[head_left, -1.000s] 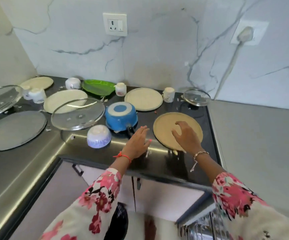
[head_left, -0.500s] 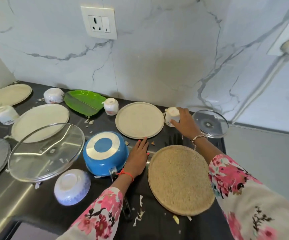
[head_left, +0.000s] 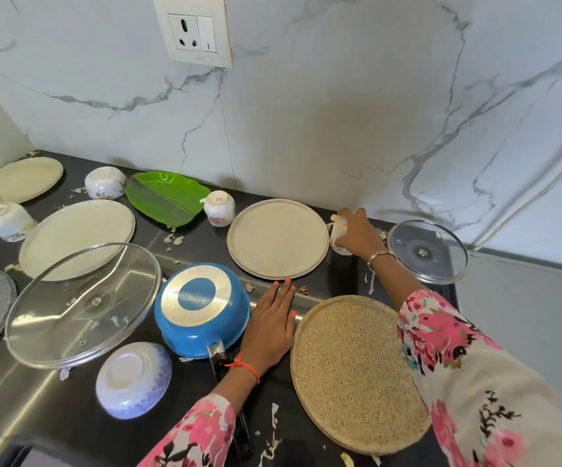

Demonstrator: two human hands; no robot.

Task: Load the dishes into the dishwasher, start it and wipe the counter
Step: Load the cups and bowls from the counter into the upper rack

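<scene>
A small white cup [head_left: 339, 248], at the back of the counter [head_left: 337, 281] between a beige plate [head_left: 278, 239] and a glass lid [head_left: 427, 251], is gripped by the right hand [head_left: 357, 234], while the left hand [head_left: 271, 323] is laid flat beside a blue pan [head_left: 202, 308]; once lifted, the cup could be knocked against the lid.

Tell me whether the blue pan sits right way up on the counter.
No, the blue pan lies upside down, its ringed metal base facing up.
</scene>
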